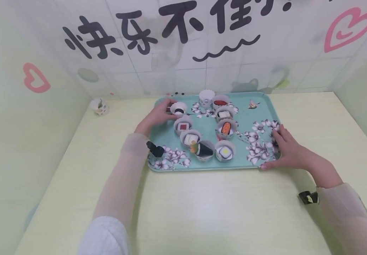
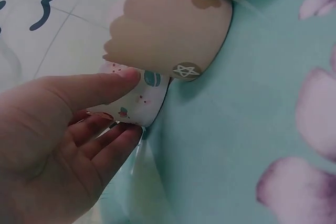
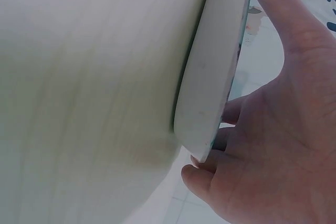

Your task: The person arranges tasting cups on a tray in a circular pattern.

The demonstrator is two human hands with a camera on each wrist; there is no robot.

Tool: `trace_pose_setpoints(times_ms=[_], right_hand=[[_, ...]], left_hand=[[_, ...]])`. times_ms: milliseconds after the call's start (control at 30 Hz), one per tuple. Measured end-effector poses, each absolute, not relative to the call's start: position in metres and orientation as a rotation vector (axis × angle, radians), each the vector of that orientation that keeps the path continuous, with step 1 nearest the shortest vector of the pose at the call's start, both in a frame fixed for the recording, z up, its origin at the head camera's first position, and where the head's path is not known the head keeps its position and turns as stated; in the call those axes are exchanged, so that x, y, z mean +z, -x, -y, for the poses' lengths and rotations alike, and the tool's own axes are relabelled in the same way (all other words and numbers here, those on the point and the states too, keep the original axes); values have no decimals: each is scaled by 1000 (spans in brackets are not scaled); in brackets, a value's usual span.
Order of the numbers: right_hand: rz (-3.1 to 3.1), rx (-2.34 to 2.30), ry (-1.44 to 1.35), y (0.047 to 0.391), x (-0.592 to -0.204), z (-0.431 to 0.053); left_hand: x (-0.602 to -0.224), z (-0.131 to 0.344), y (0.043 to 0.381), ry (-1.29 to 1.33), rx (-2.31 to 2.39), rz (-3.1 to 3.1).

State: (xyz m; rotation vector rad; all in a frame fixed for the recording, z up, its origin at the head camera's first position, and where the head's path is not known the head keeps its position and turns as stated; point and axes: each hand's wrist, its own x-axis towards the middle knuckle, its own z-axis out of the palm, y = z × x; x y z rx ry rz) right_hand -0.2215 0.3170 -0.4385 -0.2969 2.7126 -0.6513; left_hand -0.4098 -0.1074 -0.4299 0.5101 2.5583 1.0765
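Observation:
At the back left of a light-blue floral tray (image 1: 199, 122), my left hand (image 1: 159, 112) holds a small white paper cup (image 1: 179, 105) with a white-and-black sushi piece in it. In the left wrist view the thumb presses on this patterned cup (image 2: 149, 95) and the fingers go round its other side; a brown-looking cup (image 2: 173, 24) stands close beside it. My right hand (image 1: 293, 150) grips the tray's front right corner, thumb at the front edge and fingers along the right side. The right wrist view has that hand (image 3: 278, 129) against the tray's pale outer side (image 3: 210, 77).
Several more paper cups with sushi pieces form a V on the tray, among them one with an orange topping (image 1: 226, 128) and one with a dark cone roll (image 1: 205, 150). A white cup (image 1: 206, 98) stands at the back. Another cup (image 1: 100, 107) is on the table, far left.

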Motion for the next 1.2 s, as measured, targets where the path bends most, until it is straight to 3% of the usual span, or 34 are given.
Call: trace_pose_setpoints(times_ms=[500, 1200], right_hand=[[-2703, -663, 297, 221, -438, -317], [-2698, -653, 290, 222, -436, -317]], left_hand=[[-428, 106, 399, -628, 1022, -2518], [-419, 145, 400, -500, 1224, -2618]])
